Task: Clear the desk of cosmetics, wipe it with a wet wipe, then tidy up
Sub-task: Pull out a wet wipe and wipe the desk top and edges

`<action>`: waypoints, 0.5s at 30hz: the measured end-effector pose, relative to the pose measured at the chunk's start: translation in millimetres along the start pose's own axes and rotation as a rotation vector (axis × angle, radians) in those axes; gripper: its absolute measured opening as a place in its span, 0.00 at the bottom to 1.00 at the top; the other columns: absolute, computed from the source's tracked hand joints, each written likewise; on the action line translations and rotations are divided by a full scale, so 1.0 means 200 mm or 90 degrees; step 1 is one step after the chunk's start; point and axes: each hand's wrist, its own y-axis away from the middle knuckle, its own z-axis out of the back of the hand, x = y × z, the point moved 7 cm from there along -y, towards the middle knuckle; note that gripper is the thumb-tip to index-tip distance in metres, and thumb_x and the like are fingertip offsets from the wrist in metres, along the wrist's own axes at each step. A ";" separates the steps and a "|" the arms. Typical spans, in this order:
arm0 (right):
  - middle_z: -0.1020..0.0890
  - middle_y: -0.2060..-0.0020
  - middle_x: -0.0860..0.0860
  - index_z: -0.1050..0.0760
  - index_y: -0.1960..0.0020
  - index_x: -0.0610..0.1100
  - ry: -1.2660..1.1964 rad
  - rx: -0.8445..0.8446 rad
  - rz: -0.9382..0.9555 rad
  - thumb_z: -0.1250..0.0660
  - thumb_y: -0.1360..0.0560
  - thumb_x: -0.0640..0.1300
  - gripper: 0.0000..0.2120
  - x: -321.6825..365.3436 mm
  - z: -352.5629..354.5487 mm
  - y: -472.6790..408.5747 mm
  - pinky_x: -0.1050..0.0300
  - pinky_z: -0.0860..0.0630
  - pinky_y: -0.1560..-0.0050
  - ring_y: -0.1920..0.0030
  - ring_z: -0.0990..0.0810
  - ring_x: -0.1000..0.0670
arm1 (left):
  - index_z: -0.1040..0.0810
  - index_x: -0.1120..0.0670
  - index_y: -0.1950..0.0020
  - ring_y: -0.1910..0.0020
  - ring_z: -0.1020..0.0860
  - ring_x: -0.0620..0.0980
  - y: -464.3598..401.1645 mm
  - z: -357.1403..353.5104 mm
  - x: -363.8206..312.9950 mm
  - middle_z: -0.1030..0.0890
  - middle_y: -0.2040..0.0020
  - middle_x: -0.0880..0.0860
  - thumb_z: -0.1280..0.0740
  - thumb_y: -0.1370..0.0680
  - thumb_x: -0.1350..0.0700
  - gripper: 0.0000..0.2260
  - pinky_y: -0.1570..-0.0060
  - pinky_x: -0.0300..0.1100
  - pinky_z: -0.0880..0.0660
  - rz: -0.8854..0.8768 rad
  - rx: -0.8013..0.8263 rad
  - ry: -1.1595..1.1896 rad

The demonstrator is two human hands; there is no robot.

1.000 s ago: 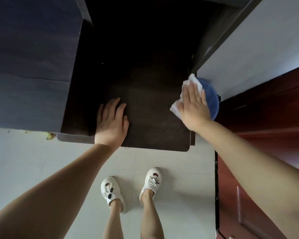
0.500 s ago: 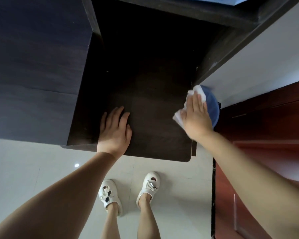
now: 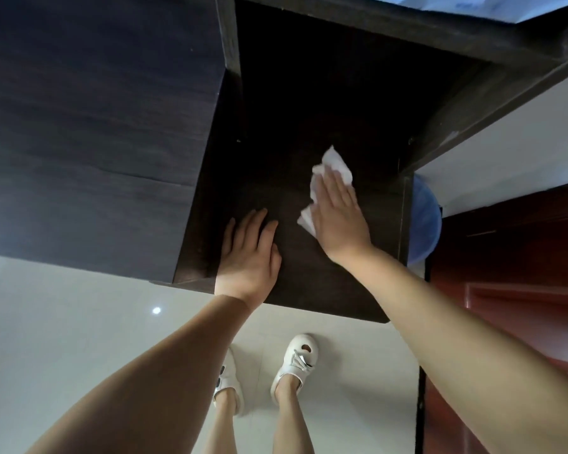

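1. On the dark desk [image 3: 325, 283], right of its middle, lies the one white wet wipe [image 3: 333, 165], crumpled and pressed flat to the wood; its far corner and its near-left corner stick out past the hand covering it.
2. Over the wipe sits the right hand [image 3: 340, 217], spread open with fingers straight and together, palm down; it grips nothing, only pins the wipe against the desk.
3. Left of the wipe, near the desk's front edge, the left hand [image 3: 248, 253] lies flat and open on bare wood, holding nothing, seemingly as a brace.
4. The step in hand looks like the wiping: no cosmetics show on the desk, so the clearing seems done.
5. The next move likely calls for steady downward pressure while sliding the wipe across the unwiped wood, including the patch under the left hand, which would have to lift away.
6. Beyond the desk's right edge, one blue bin [image 3: 423, 217] peeks out, a likely place for the used wipe.
7. Count: one wipe, two hands, one desk, one bin.
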 end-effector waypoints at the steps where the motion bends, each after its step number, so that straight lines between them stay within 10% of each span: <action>1: 0.54 0.24 0.42 0.55 0.25 0.40 -0.022 -0.011 -0.032 0.54 0.19 0.46 0.25 0.04 0.00 -0.17 0.51 0.60 0.25 0.24 0.58 0.46 | 0.31 0.58 0.38 0.35 0.37 0.54 0.00 0.00 0.00 0.26 0.36 0.60 0.46 0.25 0.54 0.18 0.32 0.52 0.47 -0.001 -0.005 -0.001; 8: 0.52 0.24 0.43 0.54 0.25 0.40 -0.004 0.072 0.196 0.52 0.18 0.47 0.26 0.22 0.04 -0.55 0.49 0.57 0.24 0.24 0.55 0.45 | 0.30 0.58 0.37 0.34 0.38 0.53 0.00 -0.01 0.00 0.27 0.35 0.60 0.47 0.25 0.54 0.18 0.32 0.52 0.48 0.001 -0.004 0.005; 15: 0.58 0.25 0.38 0.58 0.25 0.37 0.029 0.025 -0.150 0.51 0.19 0.41 0.26 -0.42 0.16 -0.35 0.49 0.60 0.26 0.25 0.60 0.41 | 0.30 0.58 0.38 0.34 0.38 0.54 0.00 -0.01 0.00 0.27 0.35 0.59 0.47 0.25 0.54 0.18 0.30 0.51 0.48 0.008 -0.003 0.004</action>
